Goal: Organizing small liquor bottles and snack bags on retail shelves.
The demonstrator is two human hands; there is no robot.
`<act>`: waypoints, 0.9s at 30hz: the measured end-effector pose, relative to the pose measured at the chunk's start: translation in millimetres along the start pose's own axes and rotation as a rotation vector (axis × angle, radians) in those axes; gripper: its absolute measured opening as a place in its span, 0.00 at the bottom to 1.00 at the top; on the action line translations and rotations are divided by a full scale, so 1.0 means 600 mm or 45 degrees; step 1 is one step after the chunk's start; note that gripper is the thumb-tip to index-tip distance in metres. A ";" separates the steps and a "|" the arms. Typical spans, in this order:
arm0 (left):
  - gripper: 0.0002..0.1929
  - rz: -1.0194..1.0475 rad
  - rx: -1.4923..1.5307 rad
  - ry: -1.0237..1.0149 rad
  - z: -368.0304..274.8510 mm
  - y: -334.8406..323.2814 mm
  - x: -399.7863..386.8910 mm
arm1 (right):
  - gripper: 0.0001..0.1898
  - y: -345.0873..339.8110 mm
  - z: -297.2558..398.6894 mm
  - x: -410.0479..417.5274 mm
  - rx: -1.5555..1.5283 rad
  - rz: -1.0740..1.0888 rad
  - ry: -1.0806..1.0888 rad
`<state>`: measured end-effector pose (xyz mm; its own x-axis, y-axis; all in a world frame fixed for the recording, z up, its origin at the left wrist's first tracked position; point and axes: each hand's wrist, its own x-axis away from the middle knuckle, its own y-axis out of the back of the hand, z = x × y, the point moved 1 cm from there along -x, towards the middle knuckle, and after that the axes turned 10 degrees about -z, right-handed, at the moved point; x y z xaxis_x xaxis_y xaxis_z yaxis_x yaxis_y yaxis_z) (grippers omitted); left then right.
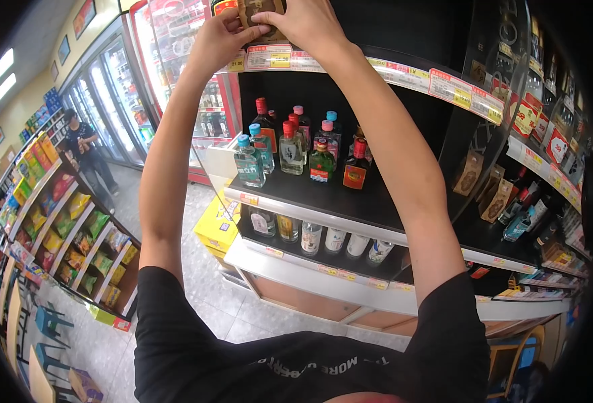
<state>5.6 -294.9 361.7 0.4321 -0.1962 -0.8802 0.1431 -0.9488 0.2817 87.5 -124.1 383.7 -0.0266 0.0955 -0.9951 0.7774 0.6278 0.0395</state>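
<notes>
At the top edge of the view, my left hand (220,41) and my right hand (310,24) hold a brown paper-like package (257,11) between them. Both thumbs press on its front, and its upper part is cut off by the picture's rim. Just left of it, partly behind my left fingers, is a dark item with an orange and yellow label (225,7). The package is above the front edge of the upper shelf (402,75), which carries price tags; whether it rests on the shelf cannot be told.
Small liquor bottles (291,151) stand on the black shelf below, with more bottles (311,238) lower down. To the right is a further bottle shelf (543,156). A yellow carton (218,221) sits on the floor. Leftward are a snack rack (74,237) and a person (82,141) standing near fridges.
</notes>
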 end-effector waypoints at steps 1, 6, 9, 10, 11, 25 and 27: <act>0.19 -0.005 0.012 -0.018 0.000 0.002 0.002 | 0.48 -0.002 -0.004 0.003 0.053 0.019 -0.003; 0.25 0.198 -0.015 0.082 -0.006 0.012 -0.008 | 0.46 -0.008 -0.016 0.008 0.175 0.077 -0.047; 0.27 0.262 -0.151 0.147 -0.005 0.015 -0.023 | 0.45 -0.011 -0.018 0.010 0.189 0.181 -0.146; 0.27 0.265 -0.150 0.145 -0.004 0.015 -0.027 | 0.44 -0.013 -0.015 0.012 0.261 0.140 -0.148; 0.25 0.301 -0.188 0.163 -0.004 0.016 -0.031 | 0.44 -0.013 -0.014 0.013 0.333 0.099 -0.151; 0.24 0.476 -0.218 0.061 0.010 0.014 -0.059 | 0.39 0.003 -0.007 0.017 0.303 0.137 -0.228; 0.23 0.462 -0.341 0.100 -0.001 0.017 -0.059 | 0.39 0.006 0.001 0.021 0.273 0.144 -0.262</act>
<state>-7.7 -297.4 395.8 0.5618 -0.4748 -0.6775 0.1906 -0.7226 0.6644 90.4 -120.8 371.3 0.1781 -0.0167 -0.9839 0.8837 0.4425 0.1525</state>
